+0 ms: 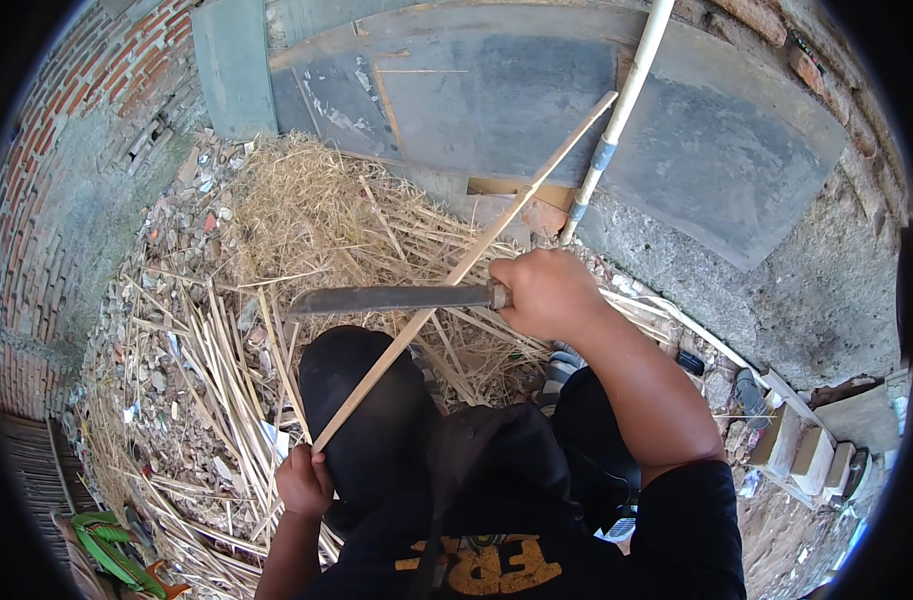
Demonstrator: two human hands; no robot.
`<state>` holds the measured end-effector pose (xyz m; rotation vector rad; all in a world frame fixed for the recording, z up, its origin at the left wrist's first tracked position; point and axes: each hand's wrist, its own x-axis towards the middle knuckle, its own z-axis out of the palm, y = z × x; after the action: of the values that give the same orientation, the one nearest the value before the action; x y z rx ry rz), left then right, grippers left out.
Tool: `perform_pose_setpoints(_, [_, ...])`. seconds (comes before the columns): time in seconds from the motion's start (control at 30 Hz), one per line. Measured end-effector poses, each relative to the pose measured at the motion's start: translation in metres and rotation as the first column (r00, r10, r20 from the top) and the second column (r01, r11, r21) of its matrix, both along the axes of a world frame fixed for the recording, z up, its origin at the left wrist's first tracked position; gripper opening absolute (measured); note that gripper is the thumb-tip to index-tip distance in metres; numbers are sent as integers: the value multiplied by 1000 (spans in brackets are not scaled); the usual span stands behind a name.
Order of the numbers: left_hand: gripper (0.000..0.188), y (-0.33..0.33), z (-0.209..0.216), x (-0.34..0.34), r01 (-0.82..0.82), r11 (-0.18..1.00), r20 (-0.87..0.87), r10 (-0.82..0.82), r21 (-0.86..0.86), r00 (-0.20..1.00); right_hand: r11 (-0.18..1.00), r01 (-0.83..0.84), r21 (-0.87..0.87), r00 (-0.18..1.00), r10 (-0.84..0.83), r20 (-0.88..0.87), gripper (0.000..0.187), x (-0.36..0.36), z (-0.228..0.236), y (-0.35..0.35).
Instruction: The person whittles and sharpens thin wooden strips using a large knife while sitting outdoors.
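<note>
Brick wall (46, 200) well apart, machete (376, 299) — across pale strip (481, 247)

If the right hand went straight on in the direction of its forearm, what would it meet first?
Probably the long wooden strip, which crosses the picture just ahead of the right hand, though depth is unclear.

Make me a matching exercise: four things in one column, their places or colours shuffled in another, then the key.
Things
1. Machete
2. Wooden strip
3. Pipe
4. Straw

Places or colours
A. White with some blue
B. Lying loose below the grey boards
C. Gripped by its handle in the right hand
D. Held near its lower end by the left hand

Pairs: 1-C, 2-D, 3-A, 4-B
</note>
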<state>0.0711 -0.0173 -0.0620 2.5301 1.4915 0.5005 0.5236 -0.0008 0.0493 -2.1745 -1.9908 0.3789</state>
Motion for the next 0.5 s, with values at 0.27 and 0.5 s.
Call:
perform_pose_setpoints(0.27, [25,2,1,1,5,1000,2,-5,4,1000,996,36,76,993,-28,-113,24,14,-12,1])
perform_pose_setpoints(0.5, [23,-10,3,-16,-9,1000,8,9,-21,1000,998,57,28,997,-55,-58,22,24,-26,16])
